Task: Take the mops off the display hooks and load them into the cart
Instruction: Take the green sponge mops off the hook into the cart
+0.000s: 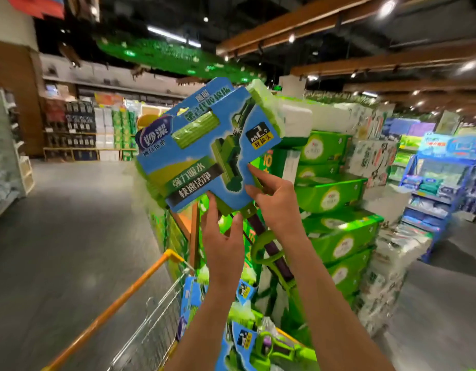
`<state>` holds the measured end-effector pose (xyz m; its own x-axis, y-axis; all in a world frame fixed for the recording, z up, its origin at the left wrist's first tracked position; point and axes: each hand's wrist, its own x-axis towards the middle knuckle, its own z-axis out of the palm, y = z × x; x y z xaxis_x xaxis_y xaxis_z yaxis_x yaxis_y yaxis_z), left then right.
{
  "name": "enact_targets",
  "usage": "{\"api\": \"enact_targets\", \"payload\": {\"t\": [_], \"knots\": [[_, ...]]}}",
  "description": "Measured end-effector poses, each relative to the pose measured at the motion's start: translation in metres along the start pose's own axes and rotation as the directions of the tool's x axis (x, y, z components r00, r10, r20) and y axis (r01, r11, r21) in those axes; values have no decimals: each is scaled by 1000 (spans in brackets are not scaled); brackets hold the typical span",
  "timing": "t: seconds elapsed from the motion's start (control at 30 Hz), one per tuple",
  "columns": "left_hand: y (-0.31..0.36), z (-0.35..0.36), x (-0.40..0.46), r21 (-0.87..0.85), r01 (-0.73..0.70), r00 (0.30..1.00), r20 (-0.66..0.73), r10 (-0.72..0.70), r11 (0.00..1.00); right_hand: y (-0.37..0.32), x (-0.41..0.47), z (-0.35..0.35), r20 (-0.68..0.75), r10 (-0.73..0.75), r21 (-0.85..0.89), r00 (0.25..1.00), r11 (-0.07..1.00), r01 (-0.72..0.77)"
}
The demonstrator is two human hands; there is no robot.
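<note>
A packaged mop (208, 145) is held up by 2 hands — the left hand (223, 236) grasping its neck, the right hand (274, 202) pinching the card. Below, near, more mops (239, 341) are seen in the cart (151, 298).

Green boxed goods (330, 194) stacked in tiers right of centre, white wrapped packs (295, 119) on top. More white packs (386, 285) stacked low at right end of stack. Blue display rack (440, 188) far right, packed shelves. Grey floor (71, 236) left, open aisle. Far-wall shelving (79, 129) with dark and green cartons. Green hanging ceiling decor (162, 54), wooden beams (298, 25), spotlights.
</note>
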<state>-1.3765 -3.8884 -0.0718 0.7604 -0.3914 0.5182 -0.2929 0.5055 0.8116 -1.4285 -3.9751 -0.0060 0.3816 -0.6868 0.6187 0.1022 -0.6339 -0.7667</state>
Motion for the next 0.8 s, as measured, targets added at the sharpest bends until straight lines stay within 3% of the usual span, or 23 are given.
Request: {"api": "enact_targets", "payload": {"t": [0.43, 0.8], "knots": [[69, 54, 36, -4, -173, 985, -19, 173, 985, -67, 16, -66, -174, -1, 70, 985, 997, 13], [108, 95, 6, -230, -111, 977, 152, 149, 967, -98, -13, -134, -290, -33, -9, 957, 999, 32]]}}
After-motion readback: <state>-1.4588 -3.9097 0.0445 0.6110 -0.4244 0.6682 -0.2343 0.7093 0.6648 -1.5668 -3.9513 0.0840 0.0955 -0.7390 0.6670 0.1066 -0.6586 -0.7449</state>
